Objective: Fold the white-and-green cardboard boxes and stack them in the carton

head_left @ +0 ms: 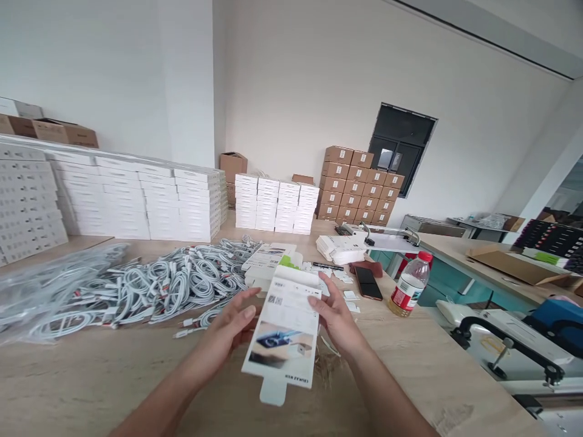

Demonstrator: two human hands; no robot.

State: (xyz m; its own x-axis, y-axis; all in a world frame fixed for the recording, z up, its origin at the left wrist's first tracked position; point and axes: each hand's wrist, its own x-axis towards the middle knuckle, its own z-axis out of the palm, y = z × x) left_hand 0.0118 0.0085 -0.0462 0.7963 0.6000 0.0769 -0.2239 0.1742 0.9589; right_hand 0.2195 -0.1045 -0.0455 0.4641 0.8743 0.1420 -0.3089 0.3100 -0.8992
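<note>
A flat white printed carton (285,328) with a picture of a phone and a cable hangs over the wooden table, its tab pointing down toward me. My right hand (336,312) grips the carton's right edge, thumb on the printed face. At the carton's left side is my left hand (234,321), its thumb and fingers apart; whether its hidden fingertips touch the carton cannot be seen. Behind the carton lies a stack of similar flat cartons (268,256). To the left spreads a big pile of coiled white cables (182,279).
Stacked white boxes (155,200) line the table's back. Right of my hands are a black phone (368,283), a red-capped bottle (411,285), a black pen (328,266) and folded white cartons (341,249). A plastic bag (59,291) lies far left; clamped equipment (505,346) stands right.
</note>
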